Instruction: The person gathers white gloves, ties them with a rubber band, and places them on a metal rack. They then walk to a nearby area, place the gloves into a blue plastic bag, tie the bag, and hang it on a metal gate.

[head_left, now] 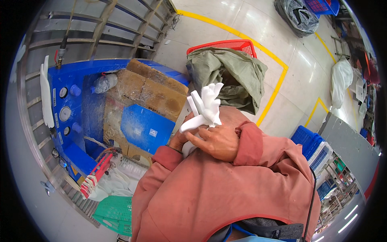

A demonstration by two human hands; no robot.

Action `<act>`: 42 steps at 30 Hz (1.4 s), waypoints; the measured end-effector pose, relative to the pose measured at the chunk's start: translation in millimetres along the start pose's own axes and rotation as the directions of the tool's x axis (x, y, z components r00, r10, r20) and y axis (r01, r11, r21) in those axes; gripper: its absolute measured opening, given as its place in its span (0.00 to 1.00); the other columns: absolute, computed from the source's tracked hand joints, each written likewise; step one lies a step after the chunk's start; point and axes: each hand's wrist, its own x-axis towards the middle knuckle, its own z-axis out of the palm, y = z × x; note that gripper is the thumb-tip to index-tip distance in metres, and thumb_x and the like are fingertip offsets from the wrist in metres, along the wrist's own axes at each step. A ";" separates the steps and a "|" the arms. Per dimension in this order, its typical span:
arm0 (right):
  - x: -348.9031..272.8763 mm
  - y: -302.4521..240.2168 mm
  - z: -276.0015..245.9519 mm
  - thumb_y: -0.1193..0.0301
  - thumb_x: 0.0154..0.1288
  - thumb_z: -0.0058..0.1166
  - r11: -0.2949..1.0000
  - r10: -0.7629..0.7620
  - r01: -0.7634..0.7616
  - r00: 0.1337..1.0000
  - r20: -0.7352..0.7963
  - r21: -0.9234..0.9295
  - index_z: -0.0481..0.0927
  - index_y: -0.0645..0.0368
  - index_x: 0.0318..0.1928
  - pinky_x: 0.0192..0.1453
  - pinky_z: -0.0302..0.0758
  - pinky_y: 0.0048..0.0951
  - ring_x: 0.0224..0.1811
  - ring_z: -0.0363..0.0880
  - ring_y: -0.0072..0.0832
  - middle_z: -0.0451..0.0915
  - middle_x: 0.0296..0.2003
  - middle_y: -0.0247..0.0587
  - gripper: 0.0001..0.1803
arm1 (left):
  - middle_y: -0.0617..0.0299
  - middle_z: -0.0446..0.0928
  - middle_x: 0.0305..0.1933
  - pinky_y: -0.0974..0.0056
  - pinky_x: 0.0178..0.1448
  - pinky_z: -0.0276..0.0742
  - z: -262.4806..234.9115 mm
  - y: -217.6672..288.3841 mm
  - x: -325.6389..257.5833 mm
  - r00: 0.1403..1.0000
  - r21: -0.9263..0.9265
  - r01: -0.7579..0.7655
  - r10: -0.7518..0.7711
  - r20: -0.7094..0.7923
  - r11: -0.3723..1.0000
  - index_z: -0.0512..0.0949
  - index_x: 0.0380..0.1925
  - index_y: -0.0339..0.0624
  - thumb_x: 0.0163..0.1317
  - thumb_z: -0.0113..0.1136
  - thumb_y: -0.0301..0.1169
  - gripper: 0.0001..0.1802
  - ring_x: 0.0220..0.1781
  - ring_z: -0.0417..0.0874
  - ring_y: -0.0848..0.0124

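Observation:
A white, smooth piece with several finger-like prongs (209, 105) stands up in front of my chest. My left hand (177, 140) is closed around its lower part; most of those fingers are hidden behind the piece and my other hand. My right hand (219, 142) lies across the base of the piece, its fingers bent and pressed against it. Pale material also shows below my right hand, but I cannot make out its shape. Both forearms are in reddish sleeves.
Left stands a blue machine (72, 137) with gauges, cardboard (161, 94) and a blue sheet (147, 127). A grey-green sack (246, 76) sits ahead by a red basket (242, 45). A red-handled tool (96, 173) and green crate (115, 213) are lower left; blue crates (308, 141) right.

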 end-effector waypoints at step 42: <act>-11.7 65.6 54.6 0.47 0.66 0.63 -0.056 0.465 -0.138 0.873 0.149 0.989 0.53 0.56 0.80 0.76 0.63 0.49 0.76 0.63 0.44 0.65 0.73 0.51 0.51 | 0.58 0.80 0.59 0.59 0.65 0.78 -26.9 25.6 -39.3 0.996 -0.756 -0.053 -0.016 -0.084 0.652 0.74 0.63 0.43 0.76 0.49 0.53 0.29 0.58 0.81 0.68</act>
